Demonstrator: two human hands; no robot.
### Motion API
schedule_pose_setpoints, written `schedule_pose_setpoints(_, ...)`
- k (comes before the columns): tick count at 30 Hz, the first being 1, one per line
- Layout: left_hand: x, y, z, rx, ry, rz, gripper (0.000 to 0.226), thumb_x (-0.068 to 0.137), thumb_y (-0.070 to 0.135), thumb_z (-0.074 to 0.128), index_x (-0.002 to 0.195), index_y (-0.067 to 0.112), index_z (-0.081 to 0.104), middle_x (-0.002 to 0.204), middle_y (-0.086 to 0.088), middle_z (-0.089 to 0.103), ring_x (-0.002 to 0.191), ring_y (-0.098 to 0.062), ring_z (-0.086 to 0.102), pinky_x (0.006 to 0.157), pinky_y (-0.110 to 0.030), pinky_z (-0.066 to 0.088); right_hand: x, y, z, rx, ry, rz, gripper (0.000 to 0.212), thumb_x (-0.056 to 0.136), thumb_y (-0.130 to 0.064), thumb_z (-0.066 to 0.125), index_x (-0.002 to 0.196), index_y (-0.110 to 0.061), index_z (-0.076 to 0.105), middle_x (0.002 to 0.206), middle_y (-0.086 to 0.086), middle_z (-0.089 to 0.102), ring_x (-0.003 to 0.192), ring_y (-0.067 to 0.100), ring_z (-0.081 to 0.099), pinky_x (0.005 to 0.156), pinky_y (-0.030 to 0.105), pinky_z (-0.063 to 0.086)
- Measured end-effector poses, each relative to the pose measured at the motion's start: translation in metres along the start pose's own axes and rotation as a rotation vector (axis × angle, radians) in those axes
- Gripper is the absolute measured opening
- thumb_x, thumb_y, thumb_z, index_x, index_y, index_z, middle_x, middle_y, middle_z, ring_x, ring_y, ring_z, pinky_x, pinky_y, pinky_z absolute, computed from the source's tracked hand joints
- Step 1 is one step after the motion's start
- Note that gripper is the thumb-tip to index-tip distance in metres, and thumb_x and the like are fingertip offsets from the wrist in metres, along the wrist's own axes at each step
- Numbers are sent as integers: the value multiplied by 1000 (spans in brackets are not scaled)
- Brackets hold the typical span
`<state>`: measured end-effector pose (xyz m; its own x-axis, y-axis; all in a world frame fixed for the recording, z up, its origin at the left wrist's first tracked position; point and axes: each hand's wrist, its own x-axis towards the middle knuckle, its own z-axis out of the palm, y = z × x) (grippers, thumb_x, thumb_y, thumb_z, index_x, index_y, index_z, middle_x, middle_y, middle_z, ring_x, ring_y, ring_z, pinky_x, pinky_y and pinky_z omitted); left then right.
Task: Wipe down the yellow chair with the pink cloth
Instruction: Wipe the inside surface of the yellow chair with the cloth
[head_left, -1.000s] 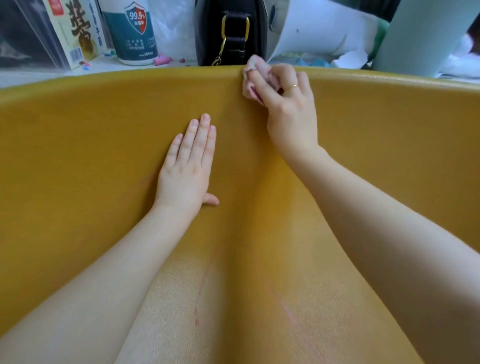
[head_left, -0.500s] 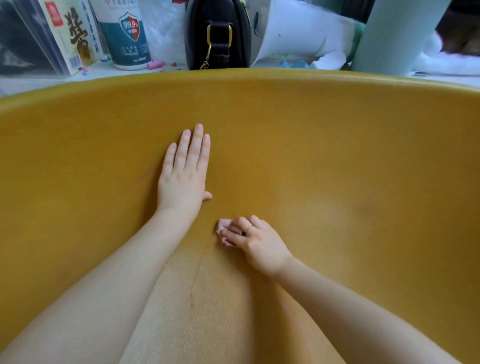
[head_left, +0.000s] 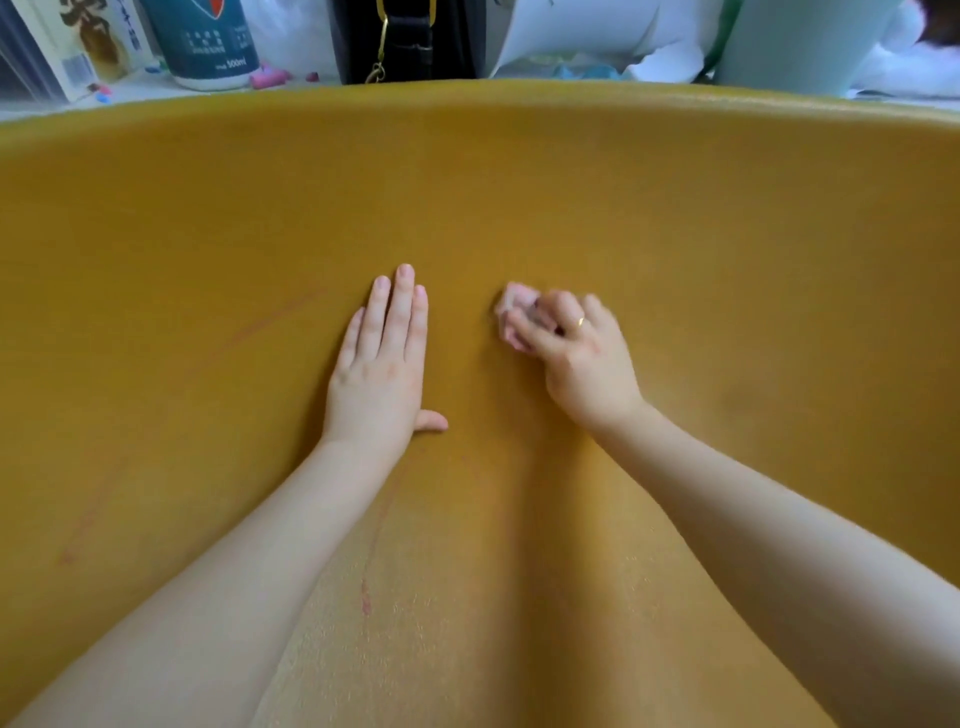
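Observation:
The yellow chair (head_left: 727, 249) fills most of the view, its curved back rising to a rim near the top. My left hand (head_left: 382, 364) lies flat on the chair's back, fingers together, thumb out to the right. My right hand (head_left: 579, 353), with a ring on one finger, presses a small bunched pink cloth (head_left: 511, 306) against the chair just right of the left hand. Only the cloth's upper left edge shows past the fingers. Faint reddish streaks (head_left: 366, 597) mark the seat between my forearms.
Behind the chair's rim stand a blue-and-white 500 ml container (head_left: 208, 41), a printed box (head_left: 78, 47), a black bag with a gold clasp (head_left: 410, 41), white paper (head_left: 587, 36) and a pale green cylinder (head_left: 795, 41).
My right hand with the cloth swept from the chair's rim down to the seat's crease, then back up to mid-height. The left hand stayed flat in place.

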<state>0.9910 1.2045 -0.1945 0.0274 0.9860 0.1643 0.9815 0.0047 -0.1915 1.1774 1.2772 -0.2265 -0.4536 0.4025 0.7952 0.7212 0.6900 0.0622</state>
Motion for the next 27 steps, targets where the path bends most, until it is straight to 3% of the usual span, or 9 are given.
schedule_pose_setpoints(4, -5, 9, -9, -15, -28, -47, 130, 66, 56, 70, 143, 3, -21, 153, -13, -25, 143, -27, -15, 115, -34, -6, -82, -42, -16, 132, -311, 1, 40, 82, -10, 39, 105, -16, 71, 88, 10, 60, 69, 20, 33, 52, 29, 45)
schedule_pose_setpoints(7, -9, 24, -16, -91, -43, -79, 118, 74, 51, 67, 145, 4, -15, 153, -12, -24, 144, -25, -13, 115, -34, -5, -104, -52, -31, 220, -474, -10, 40, 80, -13, 38, 104, -19, 71, 80, 9, 60, 64, 21, 39, 50, 28, 45)
schedule_pose_setpoints(9, -16, 41, -12, -113, -60, 33, 105, 80, 54, 59, 147, 5, -5, 153, -10, -24, 144, -24, -12, 115, -35, -5, -104, -39, -38, 240, -530, -97, 36, 84, -17, 41, 105, -21, 70, 79, 9, 59, 60, 23, 46, 50, 30, 46)
schedule_pose_setpoints(12, -30, 65, 4, -143, -153, 174, 105, 79, 60, 55, 148, 7, -3, 153, -7, -25, 144, -20, -13, 115, -33, -5, -85, 1, -48, 131, -457, -102, 31, 85, -19, 46, 105, -20, 69, 82, 13, 61, 61, 27, 52, 50, 33, 48)
schedule_pose_setpoints(16, -34, 81, 15, -199, -164, 109, 119, 71, 69, 56, 147, 4, -9, 153, -8, -25, 144, -20, -13, 115, -30, -5, -43, 74, -78, -158, -162, 131, 35, 81, -9, 44, 99, -15, 73, 90, 22, 63, 64, 33, 54, 56, 35, 47)
schedule_pose_setpoints(19, -34, 90, 16, -180, -172, 59, 132, 62, 74, 59, 145, 0, -13, 152, -11, -26, 143, -24, -14, 115, -32, -5, -33, 96, -89, -191, -70, 233, 35, 79, 4, 49, 101, -11, 72, 92, 25, 60, 65, 32, 51, 61, 35, 44)
schedule_pose_setpoints(21, -35, 95, 16, -142, -179, 51, 139, 58, 74, 62, 144, -2, -15, 152, -14, -26, 143, -26, -15, 115, -34, -5, -51, 82, -82, -120, -108, 271, 36, 77, 6, 47, 100, -9, 71, 86, 22, 57, 64, 30, 49, 63, 32, 41)
schedule_pose_setpoints(27, -36, 100, 10, -117, -213, 26, 140, 58, 72, 65, 143, -5, -16, 151, -16, -27, 143, -29, -15, 116, -35, -2, -151, -3, -95, 192, -524, 255, 43, 75, -10, 37, 101, -17, 71, 78, 10, 56, 57, 26, 46, 55, 33, 47)
